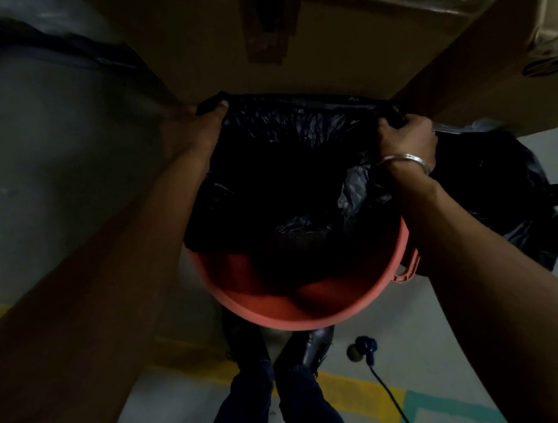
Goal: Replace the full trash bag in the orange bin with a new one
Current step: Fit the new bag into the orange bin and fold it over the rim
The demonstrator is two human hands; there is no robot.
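My left hand (198, 123) and right hand (404, 137) each pinch the far corners of the new black bag (291, 140), fingers curled round its hem, holding the mouth stretched wide over the orange bin (314, 310). I judge this the lining step: the near rim is bare orange. Next I should fold the hem down over the rim all round. The full bag (498, 197) sits on the floor just right of the bin, cardboard boxes (312, 45) behind.

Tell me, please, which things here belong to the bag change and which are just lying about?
Job: orange bin; new black bag, gripped by left hand and right hand; full black bag beside the bin.
Lying about: cardboard boxes; black cable.
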